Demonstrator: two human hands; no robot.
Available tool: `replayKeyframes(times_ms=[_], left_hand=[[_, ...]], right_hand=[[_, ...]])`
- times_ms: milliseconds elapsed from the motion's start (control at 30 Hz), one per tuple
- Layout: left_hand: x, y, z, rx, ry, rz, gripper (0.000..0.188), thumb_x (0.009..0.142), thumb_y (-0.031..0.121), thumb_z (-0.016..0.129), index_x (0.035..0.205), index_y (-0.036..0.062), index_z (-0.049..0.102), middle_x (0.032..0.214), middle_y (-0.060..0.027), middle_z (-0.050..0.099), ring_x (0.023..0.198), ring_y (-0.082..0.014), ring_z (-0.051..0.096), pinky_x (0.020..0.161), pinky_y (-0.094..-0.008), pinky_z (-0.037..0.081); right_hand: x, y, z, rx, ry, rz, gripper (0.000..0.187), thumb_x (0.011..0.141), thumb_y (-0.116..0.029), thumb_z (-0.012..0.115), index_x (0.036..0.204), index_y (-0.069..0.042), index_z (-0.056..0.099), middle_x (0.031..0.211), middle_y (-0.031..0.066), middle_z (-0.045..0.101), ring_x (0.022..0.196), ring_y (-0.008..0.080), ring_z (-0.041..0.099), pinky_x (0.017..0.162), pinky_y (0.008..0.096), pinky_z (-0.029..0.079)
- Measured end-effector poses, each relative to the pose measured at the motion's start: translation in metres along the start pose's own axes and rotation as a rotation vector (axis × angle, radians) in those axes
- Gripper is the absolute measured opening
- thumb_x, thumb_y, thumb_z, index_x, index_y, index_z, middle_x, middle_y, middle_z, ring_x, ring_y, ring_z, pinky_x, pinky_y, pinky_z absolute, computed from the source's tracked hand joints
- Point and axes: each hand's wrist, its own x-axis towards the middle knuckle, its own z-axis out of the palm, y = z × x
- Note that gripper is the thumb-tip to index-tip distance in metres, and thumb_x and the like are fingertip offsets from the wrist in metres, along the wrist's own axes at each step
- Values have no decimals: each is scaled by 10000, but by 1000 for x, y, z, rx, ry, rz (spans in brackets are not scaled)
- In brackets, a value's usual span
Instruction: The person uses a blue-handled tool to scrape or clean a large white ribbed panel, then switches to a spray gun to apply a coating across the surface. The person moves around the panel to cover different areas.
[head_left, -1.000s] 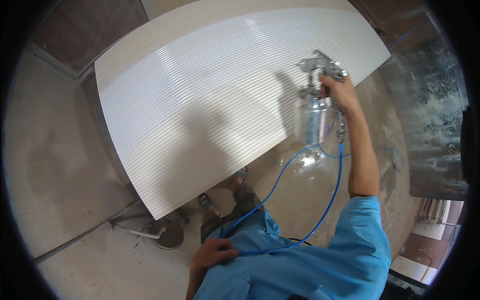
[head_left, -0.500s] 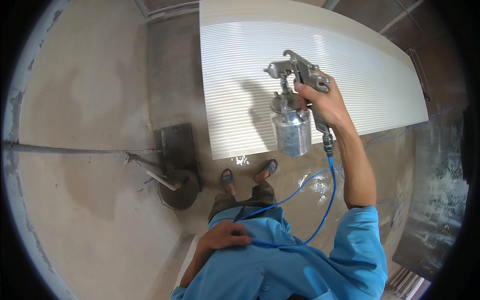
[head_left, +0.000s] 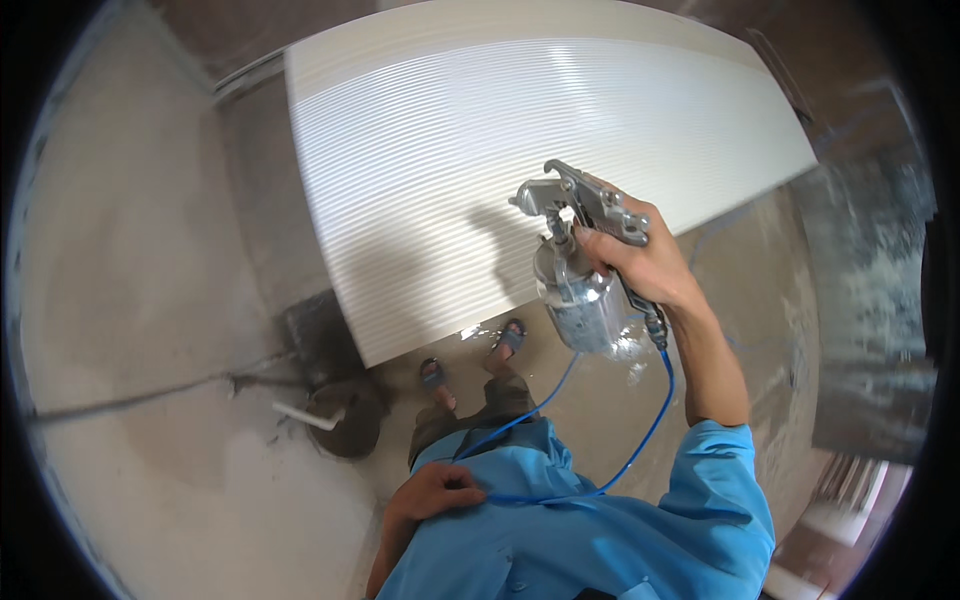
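My right hand [head_left: 648, 262] is wrapped round the grip of a silver spray gun [head_left: 592, 208], its nozzle facing left. Below the gun hangs a metal paint cup [head_left: 588, 318]. Behind them lies a large white panel [head_left: 420, 200] with fine parallel ridges. From the base of the grip a blue air hose [head_left: 655, 425] curves down to my waist. There my left hand [head_left: 435, 492] rests closed against my blue shirt, with the hose passing into its fingers. Just what the fingers do under the hand is hidden.
A dark round bucket [head_left: 362, 425] with a pale stick [head_left: 305, 416] stands at the wall on the left. My sandalled feet are close to the panel's near edge. A dark, paint-smeared board [head_left: 860, 300] leans at the right. The floor [head_left: 740, 400] has shiny wet patches.
The spray gun has come lower and nearer my body. My view has turned, so the panel now sits further left and tilted. My left hand has stayed at my waist.
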Motion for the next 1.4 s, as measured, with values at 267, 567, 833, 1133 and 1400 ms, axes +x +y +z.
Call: replayKeyframes(times_ms=[267,567,833,1133,1400], left_hand=[[108,70,31,10,-184,-112,241,903,275,780,912,36,757,754,5,689,723,-61,587,660,-251,457],[164,104,68,101,-192,-167,268,882,297,793,942,37,761,788,-26,718,749,-76,618,684,-257,482],[146,114,66,168,-169,-127,196,897,225,783,943,35,765,791,1,709,777,-59,611,706,-254,483],[80,126,92,148,-88,15,226,886,261,785,939,42,769,779,-46,726,722,-90,639,677,-265,490],[62,201,181,-7,0,-65,181,900,217,779,933,40,764,790,-13,718,760,-76,616,687,-252,475]], right_hand=[[12,89,-224,-393,583,68,582,901,-94,653,1466,-25,534,874,92,699,768,166,644,749,330,535],[11,126,-392,-833,910,57,567,878,-99,639,1436,-40,563,851,185,685,787,210,669,771,334,514],[2,93,-317,-307,609,97,93,918,-88,673,933,0,646,648,20,603,554,115,546,538,291,427],[-3,17,-213,-94,247,80,164,900,-78,667,1031,20,657,650,17,585,574,106,532,557,283,429],[-13,-45,-249,128,-28,3,336,923,-76,668,1237,39,634,658,10,588,563,99,530,542,281,431]])
